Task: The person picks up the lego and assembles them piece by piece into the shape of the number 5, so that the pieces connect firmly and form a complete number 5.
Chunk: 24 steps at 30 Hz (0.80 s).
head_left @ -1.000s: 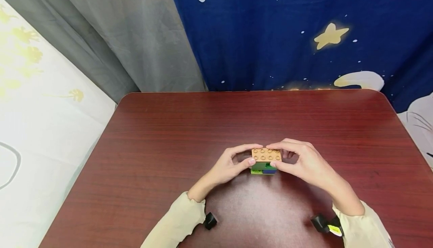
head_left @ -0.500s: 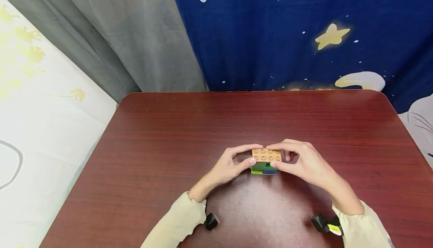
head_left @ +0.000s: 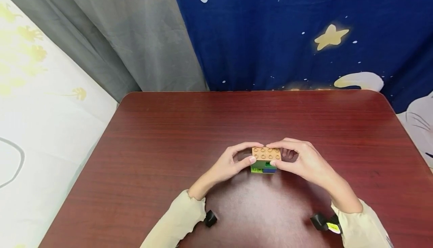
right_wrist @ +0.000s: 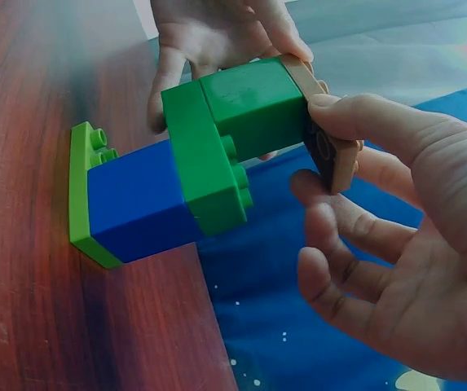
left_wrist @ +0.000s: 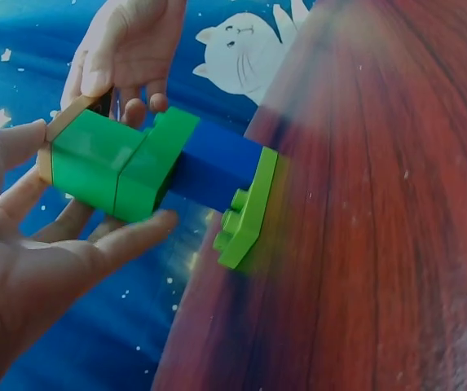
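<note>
A stack of toy building bricks stands on the table, held between two hands. On top lies a tan studded plate [head_left: 266, 153]. Under it come a tall green brick [right_wrist: 253, 106], a second green brick [right_wrist: 196, 155] set crosswise and overhanging, a blue brick [right_wrist: 143, 199] and a lime green base plate [left_wrist: 249, 212]. The left hand [head_left: 227, 165] pinches the tan plate's left end, thumb in front and forefinger behind. The right hand [head_left: 308, 163] pinches its right end likewise. In the right wrist view the plate's hollow underside shows where it juts past the tall green brick.
The dark red wooden table [head_left: 189, 127] reaches back to a blue starry curtain [head_left: 264, 34] and a grey curtain [head_left: 135, 34]. White patterned cloth [head_left: 50, 127] hangs at the left. Black wrist-camera mounts [head_left: 210, 219] sit by both sleeves.
</note>
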Motion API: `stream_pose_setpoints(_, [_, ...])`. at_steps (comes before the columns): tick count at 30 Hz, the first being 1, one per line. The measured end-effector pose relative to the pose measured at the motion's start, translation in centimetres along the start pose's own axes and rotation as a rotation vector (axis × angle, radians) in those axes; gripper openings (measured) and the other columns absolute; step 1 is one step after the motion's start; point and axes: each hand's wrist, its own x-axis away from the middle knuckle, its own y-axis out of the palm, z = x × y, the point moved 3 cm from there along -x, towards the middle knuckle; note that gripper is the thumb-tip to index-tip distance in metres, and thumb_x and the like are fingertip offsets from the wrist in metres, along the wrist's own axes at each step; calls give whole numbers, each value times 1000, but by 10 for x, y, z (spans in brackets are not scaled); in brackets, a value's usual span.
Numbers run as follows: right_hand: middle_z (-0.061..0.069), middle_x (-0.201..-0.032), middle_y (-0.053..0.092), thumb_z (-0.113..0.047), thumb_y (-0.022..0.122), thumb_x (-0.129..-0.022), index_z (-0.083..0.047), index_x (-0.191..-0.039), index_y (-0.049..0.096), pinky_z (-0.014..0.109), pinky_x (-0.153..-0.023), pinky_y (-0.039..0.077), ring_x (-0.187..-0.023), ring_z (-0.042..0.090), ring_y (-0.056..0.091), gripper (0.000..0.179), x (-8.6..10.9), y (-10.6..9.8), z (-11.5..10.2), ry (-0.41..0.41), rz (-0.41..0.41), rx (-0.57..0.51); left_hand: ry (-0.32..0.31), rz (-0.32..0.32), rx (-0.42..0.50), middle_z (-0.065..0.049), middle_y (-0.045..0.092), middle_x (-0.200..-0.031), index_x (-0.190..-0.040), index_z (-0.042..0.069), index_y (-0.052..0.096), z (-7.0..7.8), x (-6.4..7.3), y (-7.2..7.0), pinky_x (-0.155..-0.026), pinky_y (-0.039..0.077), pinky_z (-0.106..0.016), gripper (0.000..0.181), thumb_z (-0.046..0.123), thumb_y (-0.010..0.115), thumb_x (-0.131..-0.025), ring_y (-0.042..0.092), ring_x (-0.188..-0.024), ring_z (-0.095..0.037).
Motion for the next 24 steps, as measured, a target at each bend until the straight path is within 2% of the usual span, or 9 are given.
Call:
stream_pose_setpoints(4, [-15,-91,59,-24,79,-74,-21,-109,67,26,-64,43,-77,9,54,37,1,2,2,9,-14,29,-45,-13,-42,-15,47,-133,-137,1,41,-11,4,-4,-93,42,-35,41,3,46,-96,50,-116,-23])
stream_pose_setpoints(8, [-11,-110,58,-27,79,-74,-22,-117,64,32,-79,43,-100,10,53,46,3,2,0,11,-26,47,-43,22,-101,-9,45,-137,-143,9,33,-23,9,-12,-100,34,-38,45,18,41,-100,43,-124,-21])
stream_pose_setpoints(10, [-10,-116,56,-27,79,-74,-23,-122,61,34,-84,42,-106,10,51,51,5,0,-2,19,-21,56,-32,48,-154,-6,46,-136,-144,13,33,-23,12,-17,-102,32,-41,45,24,40,-101,39,-127,-18])
stream_pose_setpoints(12, [-9,-120,55,-26,80,-74,-24,-125,58,33,-88,40,-111,11,49,56,7,-4,-6,8,-3,81,-20,63,-262,-3,44,-138,-145,16,31,-21,18,-22,-102,31,-44,48,28,43,-100,37,-128,-16])
stream_pose_setpoints(14, [-8,-122,54,-26,81,-72,-24,-127,56,28,-91,36,-112,12,48,60,10,-9,-9,-16,27,120,-5,65,-418,-1,39,-141,-147,20,26,-18,23,-26,-102,31,-43,56,33,48,-97,34,-130,-14])
stream_pose_setpoints(18, [4,-131,49,-34,76,-74,-11,-132,49,21,-100,26,-118,22,43,68,21,-13,-13,-130,78,240,77,39,-778,-4,28,-147,-149,21,19,-12,31,-29,-102,32,-40,81,43,63,-85,29,-132,-17])
stream_pose_setpoints(21, [17,-141,35,-46,70,-74,1,-138,35,34,-105,21,-125,33,33,87,32,-5,-11,-188,57,348,166,2,-964,-11,20,-149,-148,19,19,-13,32,-29,-102,31,-45,92,42,72,-77,27,-133,-25])
stream_pose_setpoints(24, [22,-148,18,-45,76,-66,5,-143,19,51,-104,19,-132,38,21,107,43,8,-4,-184,4,454,209,-14,-1090,-15,9,-152,-148,21,19,-19,31,-28,-100,29,-54,98,38,78,-72,21,-135,-30])
